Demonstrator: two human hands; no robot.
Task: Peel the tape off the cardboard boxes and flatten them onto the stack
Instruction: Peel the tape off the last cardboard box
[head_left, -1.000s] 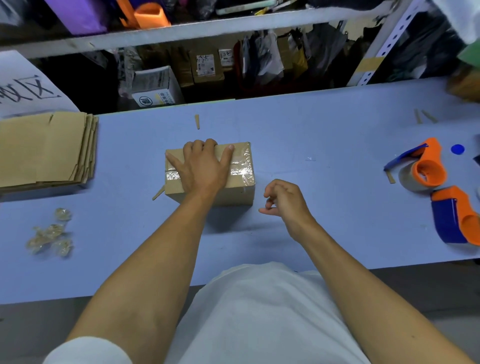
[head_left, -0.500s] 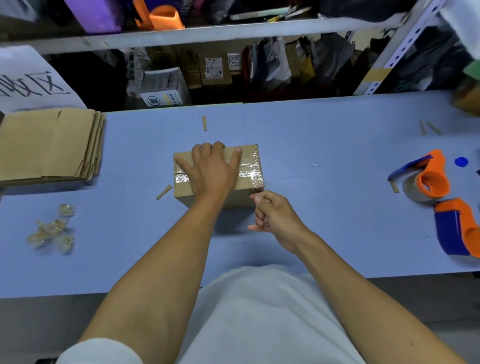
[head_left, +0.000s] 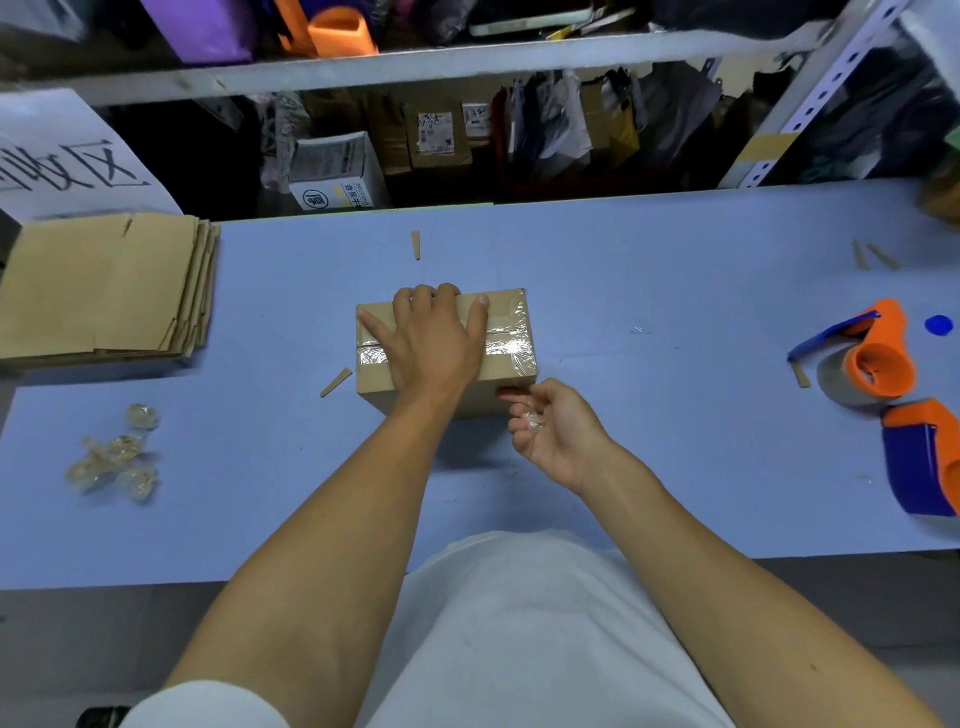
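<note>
Left hand (head_left: 434, 338): laid flat, fingers spread and straight, pressing on top of the cardboard box (head_left: 447, 353), which sits closed near the middle of the blue tabletop (head_left: 675, 415). Right hand (head_left: 553, 431): palm turned up at the box's near right corner, fingers loosely curled, index fingertip touching the side just under the tape end; something small and clear lies against its fingers, though whether it is gripped cannot be told. Clear tape (head_left: 511, 338): one strip along the top seam, wrapped over the right end, not yet lifted. Stack of flattened boxes (head_left: 104, 291): far left, well apart from the box, several sheets deep. Crumpled tape balls (head_left: 111, 457): a cluster on the near left. Tape dispensers: one orange with a roll (head_left: 862, 358), one orange and blue (head_left: 924, 457), at the right edge. Cardboard slivers (head_left: 336, 382): scattered. Status, by judgement: several boxes finished; this one at the start, with peeling, flattening and stacking all outstanding.
</note>
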